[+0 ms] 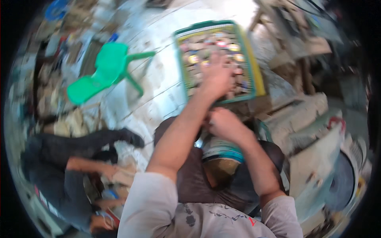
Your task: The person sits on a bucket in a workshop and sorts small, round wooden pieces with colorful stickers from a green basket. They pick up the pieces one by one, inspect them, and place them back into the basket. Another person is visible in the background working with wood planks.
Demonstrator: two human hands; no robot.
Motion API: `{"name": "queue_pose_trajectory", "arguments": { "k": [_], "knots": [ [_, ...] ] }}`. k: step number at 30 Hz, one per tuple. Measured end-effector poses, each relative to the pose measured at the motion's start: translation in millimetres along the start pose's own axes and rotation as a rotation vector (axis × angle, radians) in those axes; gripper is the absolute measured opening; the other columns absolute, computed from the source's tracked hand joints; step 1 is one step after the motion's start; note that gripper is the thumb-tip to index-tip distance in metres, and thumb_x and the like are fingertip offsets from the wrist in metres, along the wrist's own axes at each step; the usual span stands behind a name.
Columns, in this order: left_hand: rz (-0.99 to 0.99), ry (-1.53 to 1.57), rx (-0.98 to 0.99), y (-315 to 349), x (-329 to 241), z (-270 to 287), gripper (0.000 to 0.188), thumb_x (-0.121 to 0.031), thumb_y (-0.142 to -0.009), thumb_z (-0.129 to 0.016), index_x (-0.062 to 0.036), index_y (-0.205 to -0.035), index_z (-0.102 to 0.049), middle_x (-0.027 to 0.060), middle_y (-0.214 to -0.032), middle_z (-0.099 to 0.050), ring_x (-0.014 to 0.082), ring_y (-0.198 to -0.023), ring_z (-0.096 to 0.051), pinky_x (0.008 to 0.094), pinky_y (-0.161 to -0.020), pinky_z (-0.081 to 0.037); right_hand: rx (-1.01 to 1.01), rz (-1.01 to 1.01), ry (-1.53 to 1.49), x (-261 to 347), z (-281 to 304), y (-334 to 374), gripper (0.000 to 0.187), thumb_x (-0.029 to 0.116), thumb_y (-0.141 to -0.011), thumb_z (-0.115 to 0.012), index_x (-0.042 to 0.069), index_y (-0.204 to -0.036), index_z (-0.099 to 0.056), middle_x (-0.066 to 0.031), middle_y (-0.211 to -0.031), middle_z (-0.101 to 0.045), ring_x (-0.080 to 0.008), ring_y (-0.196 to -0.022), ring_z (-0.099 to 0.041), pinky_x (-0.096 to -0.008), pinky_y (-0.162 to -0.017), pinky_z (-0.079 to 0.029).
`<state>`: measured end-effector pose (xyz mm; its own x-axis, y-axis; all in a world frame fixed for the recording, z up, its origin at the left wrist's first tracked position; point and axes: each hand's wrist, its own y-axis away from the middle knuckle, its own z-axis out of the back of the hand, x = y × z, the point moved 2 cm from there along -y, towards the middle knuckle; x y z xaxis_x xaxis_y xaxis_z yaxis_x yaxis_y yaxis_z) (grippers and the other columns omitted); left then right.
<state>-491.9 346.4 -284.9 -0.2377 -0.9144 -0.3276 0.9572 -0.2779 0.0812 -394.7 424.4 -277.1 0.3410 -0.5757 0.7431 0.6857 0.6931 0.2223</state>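
Observation:
My left hand [217, 76] reaches forward over a green-rimmed crate [183, 75], its fingers stretched out and blurred. Below them, the crate holds many small brownish pieces [197, 75], some with yellow, white or pink tops; their kind is too smeared to tell. Nearer to me, my right hand [225, 123] is closed, and whatever is in it is hidden. It is just above a white and teal round container [223, 150] between my knees.
A green plastic chair [113, 65] stands at the left on pale floor tiles [162, 65]. Lower left, a person in dark clothes [59, 166] sits with hands among pale pieces. At the right are a grey round disc [341, 182] and pale slabs [297, 115].

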Motion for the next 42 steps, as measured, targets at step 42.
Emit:
{"name": "queue_pose_trajectory", "arguments": {
  "k": [42],
  "knots": [
    [0.102, 0.125, -0.026, -32, -5, -59, 0.054, -0.041, -0.082, -0.055, -0.0158, -0.129, -0.057, 0.0193, -0.15, -0.028, 0.0469, -0.139, -0.012, 0.0819, -0.096, -0.006, 0.019, -0.443, -0.024, -101, 72, 6, 0.045, 0.028, -0.1, -0.046, -0.007, -0.129, -0.05, -0.0165, -0.128, -0.057, -0.0242, -0.118, -0.052, -0.0355, -0.101, -0.037]
  ]
}}
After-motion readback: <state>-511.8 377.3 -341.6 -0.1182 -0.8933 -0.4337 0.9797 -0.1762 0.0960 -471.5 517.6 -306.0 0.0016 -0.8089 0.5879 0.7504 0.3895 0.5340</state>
